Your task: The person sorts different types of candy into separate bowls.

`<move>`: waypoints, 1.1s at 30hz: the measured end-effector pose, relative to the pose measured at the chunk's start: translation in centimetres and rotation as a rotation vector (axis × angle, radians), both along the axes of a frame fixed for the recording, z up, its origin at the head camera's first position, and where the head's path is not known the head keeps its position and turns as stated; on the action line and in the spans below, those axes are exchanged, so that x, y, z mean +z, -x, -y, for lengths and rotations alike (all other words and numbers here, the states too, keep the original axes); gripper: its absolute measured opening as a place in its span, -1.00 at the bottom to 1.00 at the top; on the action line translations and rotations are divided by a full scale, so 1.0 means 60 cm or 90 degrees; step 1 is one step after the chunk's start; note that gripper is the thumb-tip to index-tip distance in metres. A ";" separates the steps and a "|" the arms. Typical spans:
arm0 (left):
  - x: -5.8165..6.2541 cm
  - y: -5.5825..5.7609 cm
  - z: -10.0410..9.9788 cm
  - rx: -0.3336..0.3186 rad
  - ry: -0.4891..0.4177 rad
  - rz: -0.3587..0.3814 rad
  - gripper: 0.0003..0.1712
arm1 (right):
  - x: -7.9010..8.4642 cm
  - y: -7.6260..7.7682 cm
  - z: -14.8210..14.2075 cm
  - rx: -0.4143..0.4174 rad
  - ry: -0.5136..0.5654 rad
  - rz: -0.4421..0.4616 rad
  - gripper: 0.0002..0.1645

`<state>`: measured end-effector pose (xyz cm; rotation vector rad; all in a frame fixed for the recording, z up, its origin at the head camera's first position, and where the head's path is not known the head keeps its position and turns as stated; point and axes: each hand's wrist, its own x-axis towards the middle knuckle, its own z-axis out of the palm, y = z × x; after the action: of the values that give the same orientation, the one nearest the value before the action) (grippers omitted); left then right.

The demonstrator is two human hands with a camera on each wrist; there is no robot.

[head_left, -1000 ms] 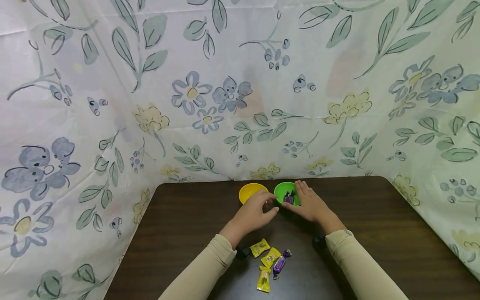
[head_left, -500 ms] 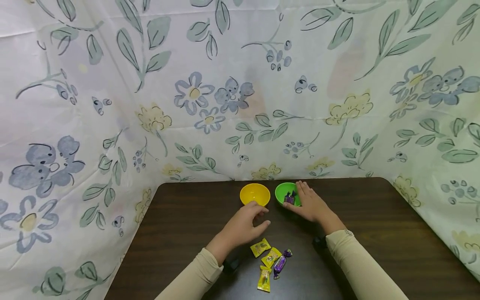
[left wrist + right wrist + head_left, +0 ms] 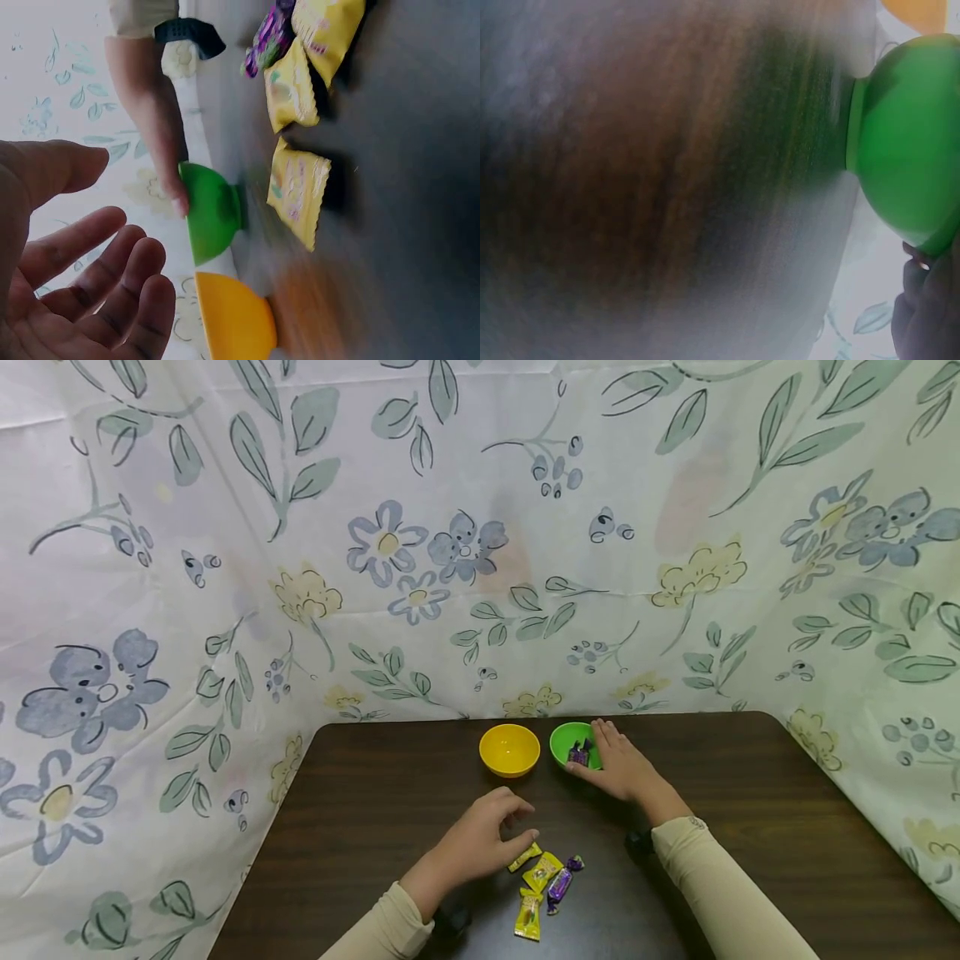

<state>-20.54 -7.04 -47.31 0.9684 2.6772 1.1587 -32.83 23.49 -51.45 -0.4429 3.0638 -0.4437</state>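
Note:
My left hand (image 3: 476, 837) hovers over the table just left of the candies, its fingers loosely bent and nothing held, as the left wrist view also shows. Three yellow-wrapped candies (image 3: 542, 872) and one purple-wrapped candy (image 3: 559, 885) lie beneath and to the right of it; the hand partly covers the farthest yellow candy (image 3: 298, 191). At the back, my right hand (image 3: 621, 768) rests against the right side of a green bowl (image 3: 560, 745), with fairly straight fingers along its rim and the thumb at the near side. Purple-wrapped candy (image 3: 578, 753) lies inside that bowl.
A yellow bowl (image 3: 510, 750) stands left of the green one, close to the back edge of the dark wooden table (image 3: 360, 827). A floral cloth (image 3: 420, 643) hangs behind the table and along both sides.
My left hand has drawn back from beside the bowls toward the near left, over the candies, uncovering the yellow bowl. The right hand has stayed at the green bowl.

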 end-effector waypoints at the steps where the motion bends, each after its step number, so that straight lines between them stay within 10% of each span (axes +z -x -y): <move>1: -0.001 -0.004 0.000 -0.001 -0.001 0.005 -0.67 | 0.001 -0.001 0.000 0.001 0.002 -0.002 0.39; 25: -0.036 -0.081 -0.022 -0.026 0.054 0.058 -0.65 | 0.003 0.000 -0.002 0.001 -0.003 0.004 0.40; 33: -0.043 -0.101 -0.031 -0.019 0.087 -0.072 -0.73 | 0.000 0.000 0.001 0.003 0.006 -0.002 0.40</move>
<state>-14.49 -5.19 -49.89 1.0780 2.7743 0.9279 -32.84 23.46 -51.48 -0.4521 3.0642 -0.4591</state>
